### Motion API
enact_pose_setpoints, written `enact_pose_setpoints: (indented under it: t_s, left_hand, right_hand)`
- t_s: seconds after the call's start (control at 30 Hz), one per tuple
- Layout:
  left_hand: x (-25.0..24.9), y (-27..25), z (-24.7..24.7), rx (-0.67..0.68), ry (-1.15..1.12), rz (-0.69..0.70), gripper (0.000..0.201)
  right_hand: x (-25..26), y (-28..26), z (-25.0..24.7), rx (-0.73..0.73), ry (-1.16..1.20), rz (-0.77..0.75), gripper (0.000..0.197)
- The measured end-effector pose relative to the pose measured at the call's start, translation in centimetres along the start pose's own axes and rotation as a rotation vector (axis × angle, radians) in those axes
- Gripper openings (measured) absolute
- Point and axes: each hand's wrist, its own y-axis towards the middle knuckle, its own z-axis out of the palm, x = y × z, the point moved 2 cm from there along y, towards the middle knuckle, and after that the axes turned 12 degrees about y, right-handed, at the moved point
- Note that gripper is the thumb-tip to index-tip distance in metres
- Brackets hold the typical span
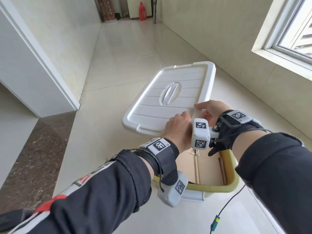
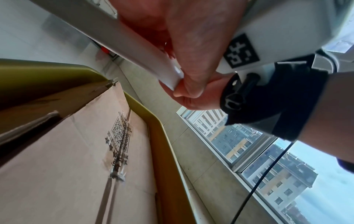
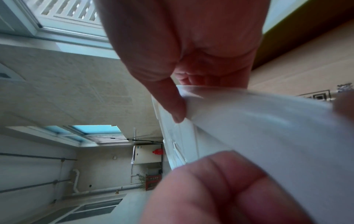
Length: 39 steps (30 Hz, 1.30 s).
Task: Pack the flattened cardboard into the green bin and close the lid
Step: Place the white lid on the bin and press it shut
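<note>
A white ribbed lid (image 1: 165, 97) with a recessed clear handle hangs tilted in the air above the floor. Both hands hold it at its near right corner. My left hand (image 1: 179, 122) grips the near edge, fingers curled under the rim. My right hand (image 1: 206, 108) pinches the same corner from the right, thumb on top. Below my wrists stands the green bin (image 1: 233, 174), with flattened cardboard (image 1: 207, 169) lying inside. The left wrist view shows the lid edge (image 2: 153, 57) over the bin rim (image 2: 159, 136) and the printed cardboard (image 2: 76, 151). The right wrist view shows fingers (image 3: 172, 106) clamping the lid (image 3: 268, 128).
Pale floor tiles stretch ahead along a corridor to a red bottle (image 1: 142, 11) at the far wall. A window (image 1: 295, 31) is set in the right wall, a white door frame (image 1: 42, 65) on the left. A black cable (image 1: 224, 208) trails beside the bin.
</note>
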Motion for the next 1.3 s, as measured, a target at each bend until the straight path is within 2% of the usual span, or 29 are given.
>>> enact_pose_setpoints:
  t_s: [0.07,0.13,0.2,0.3,0.4,0.5,0.6,0.8,1.1,1.23,1.3]
  left_hand:
    - [0.0,0.1,0.1,0.02,-0.033,0.029,0.022]
    - [0.4,0.3,0.1,0.091,-0.103,0.049,0.018]
    - [1.4,0.4,0.1,0.171,-0.189,0.018,0.028]
    - [3.9,0.8,0.3,0.113,-0.232,-0.105,0.032]
    - [6.9,1.3,1.0,0.072,-0.106,-0.291,0.034]
    - [8.9,1.1,2.3,0.185,-0.004,-0.455,0.047]
    - [9.8,0.7,3.8,0.284,0.013,-0.523,0.055]
    - [9.1,0.6,4.5,0.293,0.038,-0.566,0.051]
    - [9.0,0.3,4.9,0.389,0.095,-0.501,0.019]
    - [8.9,0.0,4.7,0.408,0.053,-0.535,0.026]
    - [8.9,-0.3,4.8,0.433,0.035,-0.548,0.038]
  right_hand:
    - [-0.1,-0.3,-0.4,0.006,0.002,0.003,0.038]
    - [-0.3,-1.1,-0.7,0.015,0.045,0.025,0.027]
    - [-0.9,-0.3,-1.7,0.016,0.106,0.036,0.019]
    - [-2.1,0.3,-3.3,0.0,0.156,0.081,0.02]
    - [-3.6,0.3,-4.6,-0.01,0.113,0.119,0.021]
    - [-5.2,0.2,-5.6,0.0,0.047,0.122,0.022]
    - [-6.6,0.3,-6.6,0.0,0.003,0.14,0.023]
    - [-8.1,0.0,-7.4,-0.004,0.082,0.154,0.015]
    - [-8.3,0.4,-8.5,-0.166,-0.214,0.086,0.018]
    - [-8.9,0.5,-8.6,-0.141,-0.258,0.138,0.02]
    - [-9.2,0.6,-8.6,-0.125,-0.251,0.15,0.024]
